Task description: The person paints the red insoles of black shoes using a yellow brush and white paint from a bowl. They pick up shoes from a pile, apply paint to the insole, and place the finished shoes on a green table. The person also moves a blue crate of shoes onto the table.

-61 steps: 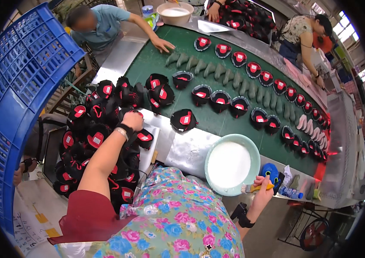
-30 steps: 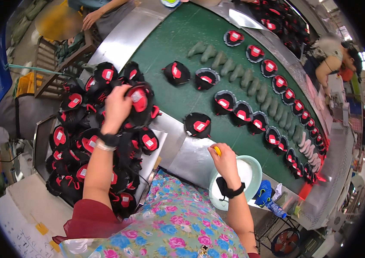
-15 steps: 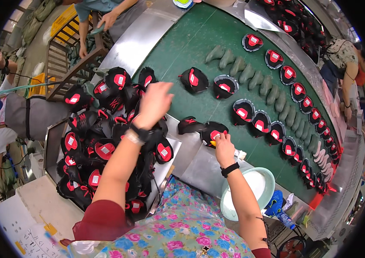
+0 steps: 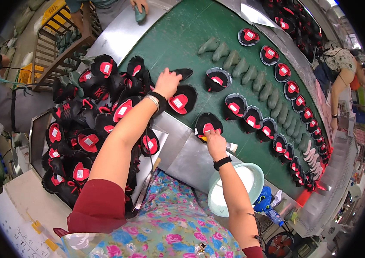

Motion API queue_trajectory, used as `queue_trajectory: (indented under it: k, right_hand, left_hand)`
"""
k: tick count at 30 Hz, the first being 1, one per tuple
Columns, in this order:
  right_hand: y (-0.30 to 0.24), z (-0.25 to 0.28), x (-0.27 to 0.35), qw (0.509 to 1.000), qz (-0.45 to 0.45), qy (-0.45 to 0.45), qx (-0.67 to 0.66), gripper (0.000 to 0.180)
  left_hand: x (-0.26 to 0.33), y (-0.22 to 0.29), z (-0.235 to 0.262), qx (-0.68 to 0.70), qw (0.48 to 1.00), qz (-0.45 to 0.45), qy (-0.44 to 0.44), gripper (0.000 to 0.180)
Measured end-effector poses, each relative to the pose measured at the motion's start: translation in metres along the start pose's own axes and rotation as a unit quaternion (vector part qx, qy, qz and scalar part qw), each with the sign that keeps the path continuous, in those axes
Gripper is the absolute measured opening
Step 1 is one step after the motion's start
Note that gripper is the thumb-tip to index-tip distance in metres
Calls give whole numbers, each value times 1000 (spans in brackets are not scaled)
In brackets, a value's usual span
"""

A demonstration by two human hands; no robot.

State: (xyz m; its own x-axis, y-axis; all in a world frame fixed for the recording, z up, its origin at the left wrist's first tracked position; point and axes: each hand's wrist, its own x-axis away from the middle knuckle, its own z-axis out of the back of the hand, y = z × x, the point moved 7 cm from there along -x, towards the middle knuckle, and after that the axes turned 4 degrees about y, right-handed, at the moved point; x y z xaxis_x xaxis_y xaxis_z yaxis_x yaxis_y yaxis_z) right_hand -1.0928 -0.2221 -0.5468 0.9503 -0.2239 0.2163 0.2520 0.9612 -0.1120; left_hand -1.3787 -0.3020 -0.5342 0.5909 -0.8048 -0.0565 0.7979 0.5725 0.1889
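My left hand (image 4: 168, 83) reaches over the green belt, its fingers bent at the edge of a black shoe upper (image 4: 184, 74). Just below that hand lies another black upper with a red lining (image 4: 182, 101). My right hand (image 4: 215, 142) is closed at the near edge of a black and red upper (image 4: 208, 124). It grips a tool with a yellow part, mostly covered by the fingers; a pale end (image 4: 231, 147) shows beside the hand. Near my right forearm stands a pale green basin (image 4: 258, 178) of white liquid.
A heap of black and red uppers (image 4: 88, 142) fills the left side. Rows of uppers (image 4: 251, 120) and grey-green shoe lasts (image 4: 258, 81) run along the green belt (image 4: 178, 38). A co-worker's hand (image 4: 139, 5) holds a last at the top. Another person (image 4: 339, 64) stands far right.
My left hand has come down onto the upper, which now lies tipped over. My right hand stays at its upper, which now stands more open. The whole view has shifted slightly.
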Motion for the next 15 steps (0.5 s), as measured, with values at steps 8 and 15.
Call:
queue_trajectory:
  k: [8,15]
  right_hand:
    - [-17,-4,-15,998,-18,-2,-67,30]
    - [-9,-5,0,992,-89,-33,-85,40]
  left_hand:
    - [48,23,-50,135,979,107,-110,70]
    - [75,50,-24,198,978,59,-27,79]
